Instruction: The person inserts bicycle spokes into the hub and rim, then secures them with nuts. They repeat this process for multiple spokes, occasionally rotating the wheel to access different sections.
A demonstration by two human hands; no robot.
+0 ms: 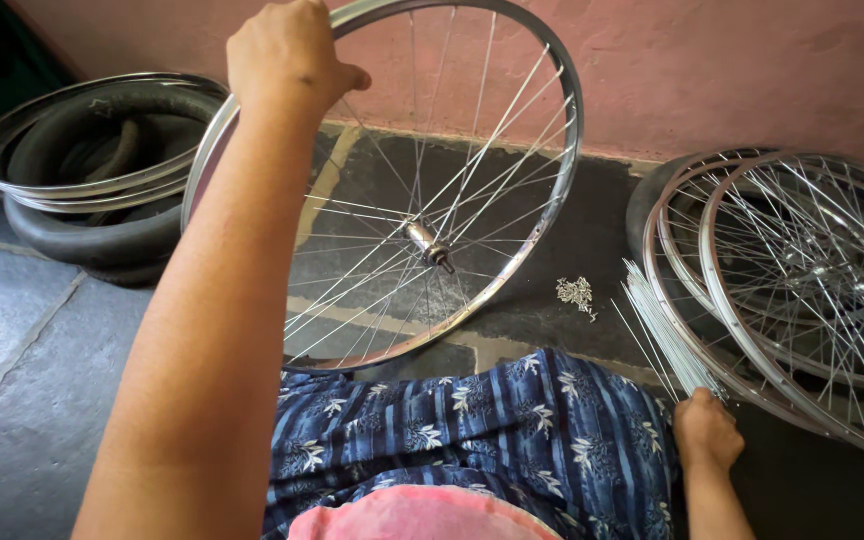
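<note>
— What does your left hand (287, 55) have?

— It's clamped over the top of the spoked wheel (392, 190), a shiny steel rim standing upright against the pink wall (732, 60). Thin wire spokes fan out from its hub (427, 243).

— And your right hand (704, 432)?

— Right of that wheel, it's closed around the near end of a bundle of loose spokes (657, 320); your fingers are hidden beneath.

— Anything else?

— A small heap of metal nipples (576, 293) lies just right of the wheel. Stacked wheels (802, 290) further right run out of view. Left, rims with rubber tyres (92, 170).
</note>
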